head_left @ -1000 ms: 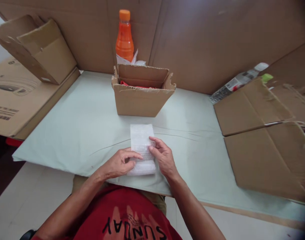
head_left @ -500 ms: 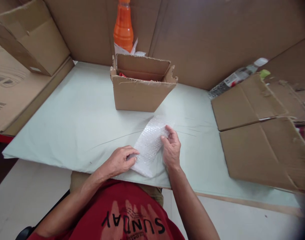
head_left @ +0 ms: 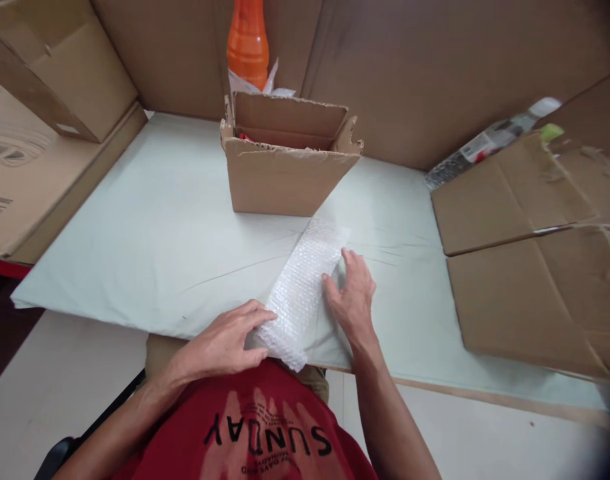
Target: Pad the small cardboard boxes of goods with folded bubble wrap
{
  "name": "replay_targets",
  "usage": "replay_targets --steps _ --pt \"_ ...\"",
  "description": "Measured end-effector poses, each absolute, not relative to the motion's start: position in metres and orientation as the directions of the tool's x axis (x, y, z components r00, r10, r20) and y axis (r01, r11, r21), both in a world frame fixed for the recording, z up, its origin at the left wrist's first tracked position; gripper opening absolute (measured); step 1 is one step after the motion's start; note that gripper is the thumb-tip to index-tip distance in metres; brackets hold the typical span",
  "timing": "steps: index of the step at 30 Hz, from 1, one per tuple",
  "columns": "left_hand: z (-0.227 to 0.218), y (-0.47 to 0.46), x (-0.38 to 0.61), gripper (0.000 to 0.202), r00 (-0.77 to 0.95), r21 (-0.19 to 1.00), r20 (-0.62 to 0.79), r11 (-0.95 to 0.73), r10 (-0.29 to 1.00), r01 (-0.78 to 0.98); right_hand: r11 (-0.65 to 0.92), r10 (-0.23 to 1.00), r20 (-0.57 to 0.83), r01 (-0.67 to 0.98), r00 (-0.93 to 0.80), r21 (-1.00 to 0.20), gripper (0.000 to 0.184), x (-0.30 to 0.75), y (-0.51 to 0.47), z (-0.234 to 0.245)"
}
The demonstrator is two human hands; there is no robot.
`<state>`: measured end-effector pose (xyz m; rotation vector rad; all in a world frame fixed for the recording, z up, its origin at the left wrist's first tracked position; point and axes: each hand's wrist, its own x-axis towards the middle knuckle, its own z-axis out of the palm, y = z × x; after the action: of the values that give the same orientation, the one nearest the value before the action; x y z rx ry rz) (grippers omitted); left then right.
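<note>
A long sleeve of clear bubble wrap (head_left: 299, 283) lies slantwise on the pale green cloth, its near end by the table's front edge. My left hand (head_left: 232, 338) is at its lower left side, fingers apart, with the fingertips touching the wrap's edge. On the other side my right hand (head_left: 352, 290) is open, thumb and fingers spread beside the wrap's right edge. Whether the right fingertips touch the wrap I cannot tell. Just beyond the wrap's far end stands an open cardboard box (head_left: 289, 180) with something red inside, mostly hidden.
Cardboard boxes (head_left: 529, 293) stand along the right side, with a clear plastic bottle (head_left: 489, 143) leaning behind them. An orange bottle (head_left: 248, 50) is behind the middle box. More cardboard boxes (head_left: 79, 73) fill the left. Cardboard walls close off the back.
Both hands have loosened and spread their fingers. My right hand has shifted a little to the right, off the wrap. The wrap lies flatter and longer, its near end closer to me.
</note>
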<state>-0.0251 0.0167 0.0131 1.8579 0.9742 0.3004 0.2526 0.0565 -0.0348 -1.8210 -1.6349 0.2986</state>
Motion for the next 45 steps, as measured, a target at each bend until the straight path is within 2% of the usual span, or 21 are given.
replay_targets --steps 2,4,7,9,12,14,16,21,24,26,29,32,34,36,38,40,42,45 --pt "0.011 0.015 -0.024 0.052 0.647 0.832 -0.172 -0.242 0.743 0.500 0.049 0.948 0.284 0.820 0.141 -0.570 0.057 0.260 0.040 -0.022" --pt "0.008 0.014 -0.022 0.047 0.615 0.806 -0.152 -0.264 0.774 0.531 0.176 0.965 0.263 0.802 -0.025 -0.571 0.055 0.265 0.019 -0.007" --pt "0.002 0.013 -0.019 0.035 0.531 0.785 -0.109 -0.256 0.840 0.565 0.357 0.926 0.142 0.688 -0.349 -0.632 0.065 0.260 -0.013 0.009" --pt "-0.001 0.013 -0.016 0.030 0.479 0.800 -0.081 -0.230 0.874 0.554 0.363 0.899 0.085 0.621 -0.429 -0.694 0.072 0.249 -0.029 0.010" --pt "-0.004 0.014 -0.013 0.025 0.426 0.832 -0.047 -0.200 0.903 0.517 0.247 0.958 0.089 0.628 -0.273 -0.738 0.062 0.229 -0.039 -0.004" --pt "-0.007 0.017 -0.009 0.023 0.392 0.853 0.002 -0.206 0.920 0.480 0.153 0.988 0.118 0.664 -0.098 -0.732 0.048 0.219 -0.036 -0.016" --pt "-0.010 0.022 -0.006 0.025 0.351 0.868 0.026 -0.195 0.936 0.456 0.107 0.988 0.157 0.696 0.008 -0.710 0.041 0.214 -0.030 -0.026" --pt "-0.016 0.037 0.001 0.041 0.281 0.846 -0.138 -0.034 0.950 0.532 0.174 0.947 0.321 0.793 0.029 -0.584 0.046 0.215 -0.022 -0.029" --pt "-0.014 0.044 0.005 0.046 0.293 0.793 -0.188 -0.031 0.937 0.608 0.257 0.888 0.459 0.815 0.012 -0.520 0.046 0.216 -0.027 -0.019" --pt "-0.011 0.048 0.008 0.046 0.323 0.756 -0.204 -0.060 0.924 0.651 0.324 0.868 0.495 0.806 -0.045 -0.494 0.043 0.214 -0.032 -0.012" --pt "-0.009 0.051 0.013 0.044 0.341 0.684 -0.217 -0.108 0.915 0.722 0.384 0.883 0.439 0.792 -0.165 -0.474 0.035 0.208 -0.036 -0.010" --pt "-0.010 0.050 0.015 0.044 0.322 0.637 -0.186 -0.136 0.928 0.759 0.358 0.912 0.350 0.831 -0.214 -0.427 0.029 0.202 -0.033 -0.018" --pt "-0.011 0.047 0.013 0.042 0.301 0.654 -0.087 -0.173 0.950 0.737 0.339 0.919 0.333 0.851 -0.210 -0.400 0.025 0.201 -0.030 -0.024" --pt "-0.010 0.042 0.008 0.039 0.308 0.678 0.075 -0.275 0.948 0.681 0.340 0.915 0.350 0.848 -0.199 -0.406 0.024 0.203 -0.026 -0.027" --pt "-0.007 0.036 0.002 0.039 0.381 0.673 0.219 -0.422 0.898 0.608 0.351 0.912 0.363 0.823 -0.192 -0.446 0.024 0.207 -0.023 -0.026" --pt "-0.004 0.031 -0.002 0.043 0.479 0.660 0.277 -0.528 0.833 0.535 0.363 0.917 0.345 0.778 -0.200 -0.513 0.024 0.211 -0.022 -0.022" --pt "-0.002 0.027 -0.003 0.045 0.533 0.675 0.261 -0.547 0.805 0.495 0.347 0.935 0.283 0.716 -0.214 -0.605 0.023 0.214 -0.021 -0.017" --pt "-0.004 0.025 -0.001 0.037 0.521 0.716 0.193 -0.482 0.831 0.504 0.266 0.963 0.170 0.650 -0.209 -0.712 0.021 0.217 -0.021 -0.015"
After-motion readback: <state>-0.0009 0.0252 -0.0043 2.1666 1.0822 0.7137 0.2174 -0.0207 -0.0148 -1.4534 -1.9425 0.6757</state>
